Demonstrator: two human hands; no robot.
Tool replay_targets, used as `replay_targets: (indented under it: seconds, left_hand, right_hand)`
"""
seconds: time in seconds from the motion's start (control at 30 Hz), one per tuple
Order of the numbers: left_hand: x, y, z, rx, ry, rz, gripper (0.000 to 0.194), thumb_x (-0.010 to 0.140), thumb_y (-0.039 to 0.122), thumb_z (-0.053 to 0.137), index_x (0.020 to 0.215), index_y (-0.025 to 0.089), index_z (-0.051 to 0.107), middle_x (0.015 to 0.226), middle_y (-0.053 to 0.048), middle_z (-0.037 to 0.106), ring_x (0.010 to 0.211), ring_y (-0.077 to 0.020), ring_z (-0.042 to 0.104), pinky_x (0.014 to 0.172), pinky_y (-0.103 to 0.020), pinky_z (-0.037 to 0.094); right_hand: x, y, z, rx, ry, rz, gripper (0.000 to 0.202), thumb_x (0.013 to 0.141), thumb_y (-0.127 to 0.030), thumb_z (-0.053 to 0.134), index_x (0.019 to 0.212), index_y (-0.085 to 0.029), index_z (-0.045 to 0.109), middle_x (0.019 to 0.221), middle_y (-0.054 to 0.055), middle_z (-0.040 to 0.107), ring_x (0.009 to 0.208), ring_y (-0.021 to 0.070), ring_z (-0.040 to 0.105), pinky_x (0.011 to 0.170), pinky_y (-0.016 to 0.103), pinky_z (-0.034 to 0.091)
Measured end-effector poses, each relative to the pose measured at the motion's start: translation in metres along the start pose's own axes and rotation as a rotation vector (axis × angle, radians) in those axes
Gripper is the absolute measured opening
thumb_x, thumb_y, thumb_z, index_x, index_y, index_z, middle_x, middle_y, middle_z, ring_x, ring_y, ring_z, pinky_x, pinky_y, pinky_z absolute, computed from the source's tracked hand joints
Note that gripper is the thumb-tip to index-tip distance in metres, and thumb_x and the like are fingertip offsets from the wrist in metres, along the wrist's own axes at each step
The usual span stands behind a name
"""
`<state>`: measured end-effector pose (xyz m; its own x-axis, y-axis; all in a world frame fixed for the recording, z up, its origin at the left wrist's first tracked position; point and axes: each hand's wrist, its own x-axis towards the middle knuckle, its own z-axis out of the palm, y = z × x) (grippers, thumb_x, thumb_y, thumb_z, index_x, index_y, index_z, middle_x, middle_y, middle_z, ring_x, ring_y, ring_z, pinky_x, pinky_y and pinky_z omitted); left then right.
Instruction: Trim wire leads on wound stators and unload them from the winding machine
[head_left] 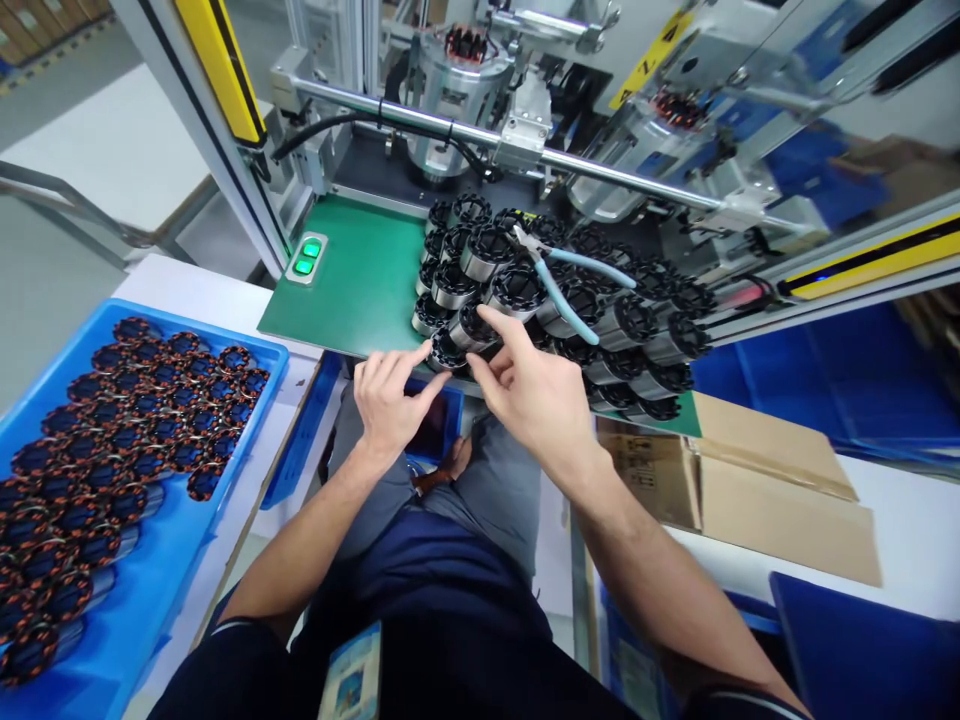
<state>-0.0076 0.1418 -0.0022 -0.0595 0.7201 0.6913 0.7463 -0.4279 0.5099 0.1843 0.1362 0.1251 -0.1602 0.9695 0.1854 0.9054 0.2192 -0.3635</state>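
Stacked on the green bench top (360, 275) are many stator cores (517, 288), metal rings with black slotted plastic ends. My left hand (391, 402) has its thumb and index finger around a stator core (445, 350) at the front left corner of the stack. Just to the right, my right hand (536, 395) curls its index finger and thumb about another stator core (469, 326); part of its grip is hidden. Cutting pliers (561, 285) with light blue handles lie spread across the top of the stack.
A blue tray (169, 545) at left holds stators wound with copper wire. Machine fixtures (454, 110) stand behind a metal bar (480, 135). Two green-lit buttons (306, 256) sit at the bench's left. Cardboard (780, 490) lies at right. Another hand (455, 460) shows below the bench.
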Motion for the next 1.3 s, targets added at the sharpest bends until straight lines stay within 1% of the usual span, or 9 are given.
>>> replay_targets:
  seconds: [0.17,0.3,0.43,0.53,0.67,0.87,1.0,1.13,1.3]
  left_hand:
    - [-0.004,0.002,0.001,-0.004,0.009,-0.011,0.046,0.108,0.046,0.095,0.147,0.025,0.084,0.125,-0.001,0.089,0.11,-0.029,0.074,0.094,-0.044,0.047]
    - [-0.003,0.003,-0.003,-0.017,-0.02,-0.017,0.05,0.104,0.034,0.1,0.15,0.024,0.083,0.13,-0.001,0.088,0.114,-0.0294,0.075,0.098,-0.044,0.049]
    - [0.001,0.005,-0.006,0.028,-0.025,-0.02,0.051,0.1,0.035,0.103,0.146,0.024,0.084,0.126,-0.001,0.088,0.112,-0.0296,0.076,0.098,-0.046,0.047]
    - [0.005,0.008,-0.009,0.054,-0.046,-0.014,0.049,0.1,0.036,0.103,0.144,0.025,0.083,0.128,0.0,0.088,0.113,-0.0293,0.078,0.099,-0.047,0.044]
    - [0.006,0.009,-0.011,0.07,-0.08,-0.04,0.049,0.102,0.038,0.102,0.145,0.026,0.082,0.125,0.001,0.089,0.111,-0.0291,0.079,0.1,-0.048,0.044]
    - [0.021,0.015,-0.014,0.054,-0.141,0.016,0.083,0.102,0.048,0.101,0.173,0.028,0.064,0.156,-0.015,0.074,0.137,-0.0348,0.072,0.109,-0.047,0.05]
    - [0.051,0.025,-0.011,0.052,-0.223,0.151,0.059,0.11,0.038,0.091,0.166,0.035,0.073,0.153,-0.012,0.074,0.135,-0.0365,0.067,0.104,-0.05,0.053]
    - [0.072,0.033,-0.006,0.066,-0.312,0.168,0.033,0.107,0.035,0.093,0.139,0.032,0.085,0.14,-0.012,0.076,0.13,-0.0375,0.068,0.101,-0.054,0.053]
    - [0.076,0.037,-0.004,0.002,-0.276,0.073,0.034,0.099,0.038,0.103,0.127,0.031,0.086,0.122,-0.007,0.074,0.118,-0.0338,0.07,0.091,-0.049,0.052]
  right_hand:
    - [-0.05,0.009,0.016,0.263,-0.011,-0.083,0.049,0.118,-0.037,0.072,0.165,-0.023,0.073,0.083,-0.005,0.079,0.063,0.0144,0.072,0.068,0.029,0.057]
    - [-0.069,0.023,0.019,0.271,0.001,-0.092,0.042,0.116,-0.036,0.076,0.156,-0.023,0.079,0.082,-0.005,0.079,0.062,0.0143,0.07,0.067,0.029,0.059]
    - [-0.046,0.024,-0.009,0.153,0.186,-0.12,0.037,0.119,-0.038,0.07,0.152,-0.026,0.081,0.086,-0.001,0.081,0.067,0.0161,0.07,0.071,0.031,0.061]
    - [-0.014,0.012,-0.037,-0.118,0.327,-0.216,0.031,0.118,-0.034,0.067,0.143,-0.028,0.084,0.11,0.008,0.086,0.096,0.0248,0.076,0.089,0.039,0.061]
    - [0.027,0.002,-0.055,-0.42,0.24,-0.338,0.026,0.114,-0.029,0.064,0.132,-0.025,0.082,0.136,0.017,0.081,0.126,0.0384,0.067,0.108,0.053,0.052]
    - [0.055,0.013,-0.055,-0.412,0.02,-0.357,0.03,0.115,-0.029,0.058,0.139,-0.022,0.075,0.11,0.015,0.084,0.114,0.0373,0.064,0.108,0.054,0.045]
    - [0.058,0.019,-0.059,-0.272,0.001,-0.302,0.024,0.114,-0.03,0.063,0.135,-0.026,0.075,0.111,0.011,0.086,0.11,0.0343,0.07,0.107,0.05,0.045]
    - [0.057,0.023,-0.062,-0.14,0.018,-0.256,0.019,0.112,-0.031,0.068,0.128,-0.026,0.078,0.114,0.009,0.087,0.105,0.0309,0.074,0.102,0.045,0.049]
    - [0.055,0.025,-0.066,-0.076,0.039,-0.235,0.018,0.112,-0.032,0.071,0.126,-0.025,0.079,0.112,0.008,0.086,0.097,0.0275,0.075,0.096,0.041,0.053]
